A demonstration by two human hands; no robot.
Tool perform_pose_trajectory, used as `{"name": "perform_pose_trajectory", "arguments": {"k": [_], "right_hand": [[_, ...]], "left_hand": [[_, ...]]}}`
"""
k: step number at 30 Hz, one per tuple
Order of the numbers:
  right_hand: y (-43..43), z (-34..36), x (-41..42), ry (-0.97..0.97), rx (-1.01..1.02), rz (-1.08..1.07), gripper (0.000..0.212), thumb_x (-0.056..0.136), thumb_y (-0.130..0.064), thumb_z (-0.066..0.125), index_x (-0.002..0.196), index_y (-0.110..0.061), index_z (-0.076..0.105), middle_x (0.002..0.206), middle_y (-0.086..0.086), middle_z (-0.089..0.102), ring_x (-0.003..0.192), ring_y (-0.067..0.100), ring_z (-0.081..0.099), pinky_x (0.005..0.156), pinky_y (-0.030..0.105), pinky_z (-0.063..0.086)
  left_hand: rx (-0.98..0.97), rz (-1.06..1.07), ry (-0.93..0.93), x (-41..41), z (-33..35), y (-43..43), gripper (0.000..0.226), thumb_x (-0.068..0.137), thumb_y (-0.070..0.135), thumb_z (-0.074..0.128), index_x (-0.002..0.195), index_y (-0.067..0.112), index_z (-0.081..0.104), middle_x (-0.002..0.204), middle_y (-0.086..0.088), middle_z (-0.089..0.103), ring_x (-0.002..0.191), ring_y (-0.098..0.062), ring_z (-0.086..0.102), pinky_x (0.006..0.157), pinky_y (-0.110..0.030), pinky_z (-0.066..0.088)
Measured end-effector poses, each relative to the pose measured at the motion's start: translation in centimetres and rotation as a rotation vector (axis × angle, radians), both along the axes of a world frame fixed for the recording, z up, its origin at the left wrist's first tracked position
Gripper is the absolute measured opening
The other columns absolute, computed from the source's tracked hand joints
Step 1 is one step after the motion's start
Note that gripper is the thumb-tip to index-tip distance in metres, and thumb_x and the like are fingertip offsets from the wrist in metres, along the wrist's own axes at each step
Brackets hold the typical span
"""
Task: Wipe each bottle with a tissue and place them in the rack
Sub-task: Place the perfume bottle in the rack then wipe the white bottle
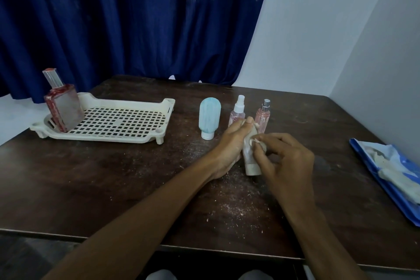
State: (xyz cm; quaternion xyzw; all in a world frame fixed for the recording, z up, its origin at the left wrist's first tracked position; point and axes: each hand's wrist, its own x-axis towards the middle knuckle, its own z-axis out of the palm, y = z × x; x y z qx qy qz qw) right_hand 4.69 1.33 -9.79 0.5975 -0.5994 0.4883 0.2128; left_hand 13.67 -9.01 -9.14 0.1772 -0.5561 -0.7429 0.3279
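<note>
My left hand (229, 145) grips a small beige bottle (251, 161), cap end toward me, at the table's middle. My right hand (288, 154) pinches a crumpled white tissue (258, 142) against that bottle's side. Behind my hands stand a pale blue tube (209, 118) on its white cap, a pink spray bottle (237, 112) and a slimmer pink bottle (263, 116) with a silver nozzle. A cream plastic rack (127, 136) lies at the left. A square red-edged bottle (62, 107) leans in its left end.
A blue tissue pack (386, 177) with white tissues lies at the table's right edge. Pale crumbs are scattered over the dark wooden table (113, 177). A blue curtain hangs behind and a white wall closes the right side.
</note>
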Motion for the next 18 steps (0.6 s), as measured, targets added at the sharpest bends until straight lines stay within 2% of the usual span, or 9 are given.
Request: {"name": "perform_pose_trajectory", "arguments": {"k": [3, 5, 8, 10, 15, 18], "right_hand": [[-0.1, 0.0, 0.4, 0.046, 0.011, 0.034, 0.015, 0.081, -0.001, 0.078, 0.096, -0.005, 0.078, 0.09, 0.008, 0.07, 0.079, 0.017, 0.066, 0.071, 0.021, 0.053], [0.1, -0.1, 0.4, 0.06, 0.028, 0.035, 0.016, 0.079, -0.001, 0.08, 0.094, -0.005, 0.079, 0.089, 0.007, 0.07, 0.078, 0.017, 0.065, 0.071, 0.017, 0.049], [0.5, -0.3, -0.1, 0.018, 0.029, -0.014, 0.019, 0.077, 0.0, 0.081, 0.095, -0.006, 0.079, 0.088, 0.007, 0.071, 0.074, 0.014, 0.066, 0.065, 0.023, 0.055], [0.4, -0.2, -0.2, -0.024, 0.025, -0.026, 0.019, 0.079, -0.001, 0.08, 0.097, -0.007, 0.079, 0.09, 0.006, 0.072, 0.074, 0.012, 0.066, 0.063, 0.025, 0.057], [0.3, -0.3, 0.4, 0.018, 0.049, 0.032, 0.02, 0.078, 0.0, 0.08, 0.096, -0.006, 0.078, 0.09, 0.005, 0.071, 0.077, 0.014, 0.067, 0.069, 0.019, 0.053], [1.0, -0.5, 0.0, -0.016, 0.047, -0.003, 0.021, 0.077, -0.001, 0.081, 0.097, -0.007, 0.078, 0.089, 0.006, 0.072, 0.074, 0.012, 0.067, 0.062, 0.027, 0.059]], "left_hand": [[-0.017, 0.002, -0.009, 0.1, 0.1, 0.0, 0.025, 0.107, 0.032, 0.039, 0.1, 0.015, 0.056, 0.085, -0.001, 0.061, 0.072, -0.008, 0.06, 0.07, -0.023, 0.051], [-0.016, -0.001, -0.01, 0.1, 0.1, -0.1, 0.025, 0.107, 0.033, 0.039, 0.1, 0.015, 0.056, 0.088, -0.003, 0.06, 0.076, -0.01, 0.059, 0.073, -0.026, 0.05], [0.005, -0.004, -0.002, 0.1, 0.1, 0.0, 0.025, 0.107, 0.031, 0.039, 0.1, 0.014, 0.056, 0.091, -0.007, 0.059, 0.081, -0.014, 0.058, 0.084, -0.035, 0.047], [0.01, 0.004, 0.0, 0.0, 0.1, 0.0, 0.025, 0.107, 0.031, 0.04, 0.099, 0.015, 0.056, 0.091, -0.005, 0.059, 0.08, -0.013, 0.058, 0.087, -0.036, 0.047], [0.01, -0.002, -0.004, 0.2, 0.0, -0.2, 0.027, 0.107, 0.033, 0.038, 0.101, 0.013, 0.055, 0.088, -0.005, 0.06, 0.075, -0.013, 0.059, 0.073, -0.029, 0.05], [0.008, -0.005, 0.006, 0.1, 0.1, -0.1, 0.028, 0.108, 0.031, 0.036, 0.101, 0.011, 0.053, 0.086, -0.006, 0.059, 0.076, -0.014, 0.058, 0.075, -0.03, 0.05]]}}
